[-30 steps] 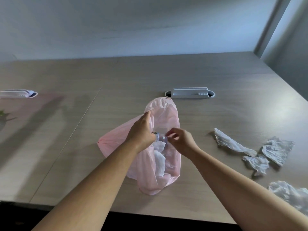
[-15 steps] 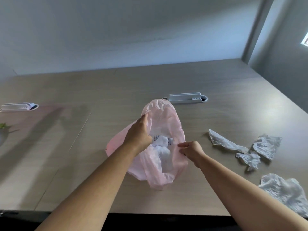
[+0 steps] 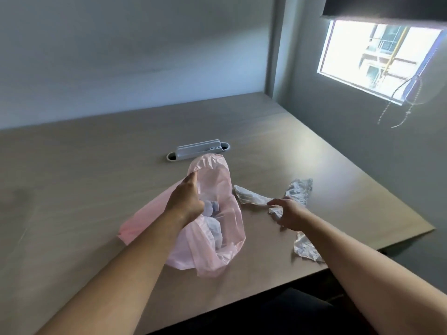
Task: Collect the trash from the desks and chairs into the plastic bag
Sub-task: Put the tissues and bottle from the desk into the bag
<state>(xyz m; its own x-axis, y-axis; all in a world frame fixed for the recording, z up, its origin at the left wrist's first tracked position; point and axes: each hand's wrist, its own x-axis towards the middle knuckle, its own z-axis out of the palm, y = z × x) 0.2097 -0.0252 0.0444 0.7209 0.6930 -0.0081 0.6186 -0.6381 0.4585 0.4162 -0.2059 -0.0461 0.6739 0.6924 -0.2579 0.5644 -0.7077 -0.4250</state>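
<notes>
On the wooden worktop [image 3: 96, 177] my bag [image 3: 217, 180] lies open, trash inside. My left hand [image 3: 186, 201] holds its rim, fingers curled. Right hand [image 3: 289, 215] hovers, fingers spread wide, over tissues [image 3: 249, 198] just beside it.

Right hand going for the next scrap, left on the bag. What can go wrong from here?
1. The left hand grips the bag at one side of its rim only; the thin mouth may sag shut before the next scrap arrives.
2. The right hand hovers open over a long tissue and a small scrap; it may lift only one.
3. A crumpled wrapper lies near the desk edge by the right forearm; the arm might sweep it off.
</notes>
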